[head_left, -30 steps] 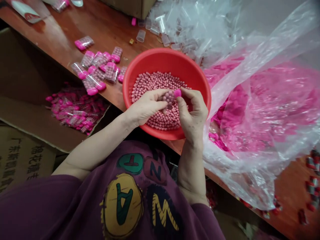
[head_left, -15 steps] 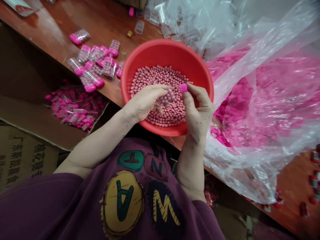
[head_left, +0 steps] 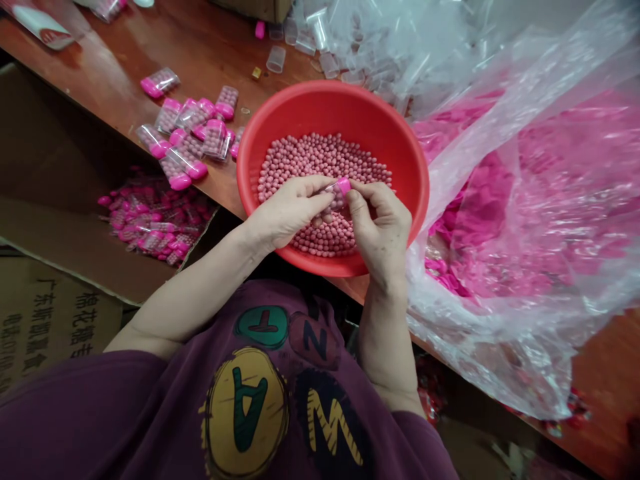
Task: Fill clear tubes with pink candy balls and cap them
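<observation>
Over a red plastic basin (head_left: pixel 333 99), my left hand (head_left: pixel 293 212) is closed around a small clear container (head_left: pixel 332 195) filled with pink candy beads. A bright pink cap (head_left: pixel 344 185) sits at the container's open end. My right hand (head_left: pixel 379 217) pinches that cap between thumb and forefinger. Loose pink candy beads (head_left: pixel 310 157) cover the bottom of the basin beneath both hands. How firmly the cap is seated cannot be seen.
Capped bead-filled containers (head_left: pixel 193 130) lie left on the wooden table (head_left: pixel 210 47). More fill a cardboard box (head_left: pixel 65 213) below its edge. Clear empty containers (head_left: pixel 330 63) are piled behind the basin. A plastic bag (head_left: pixel 530 200) of pink caps stands at the right.
My right hand has moved left and brought the pink cap onto the container in my left hand. Before, the cap was held apart from it.
</observation>
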### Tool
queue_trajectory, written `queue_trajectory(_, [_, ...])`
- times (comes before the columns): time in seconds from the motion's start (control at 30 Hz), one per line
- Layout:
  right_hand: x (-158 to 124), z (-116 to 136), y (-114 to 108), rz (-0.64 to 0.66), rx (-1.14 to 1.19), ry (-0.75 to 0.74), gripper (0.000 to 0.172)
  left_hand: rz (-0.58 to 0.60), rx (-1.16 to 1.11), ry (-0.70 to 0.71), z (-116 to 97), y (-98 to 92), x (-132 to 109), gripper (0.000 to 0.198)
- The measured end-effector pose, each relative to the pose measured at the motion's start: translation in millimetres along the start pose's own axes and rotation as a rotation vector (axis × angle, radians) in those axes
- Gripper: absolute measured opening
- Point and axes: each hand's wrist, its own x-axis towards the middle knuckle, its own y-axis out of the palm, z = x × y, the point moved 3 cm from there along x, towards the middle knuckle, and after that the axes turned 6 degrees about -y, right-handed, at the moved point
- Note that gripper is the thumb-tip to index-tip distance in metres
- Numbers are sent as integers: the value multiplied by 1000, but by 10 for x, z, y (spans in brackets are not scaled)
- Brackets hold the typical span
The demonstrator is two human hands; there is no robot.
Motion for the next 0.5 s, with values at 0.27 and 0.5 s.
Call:
queue_trajectory(0.27, [31,44,23,62,-68,-98,21,-126,59,82,-12,44,12,22])
queue_trajectory(0.5, [-7,40,14,-60,-69,-74,18,-25,33,116,37,5,34,8])
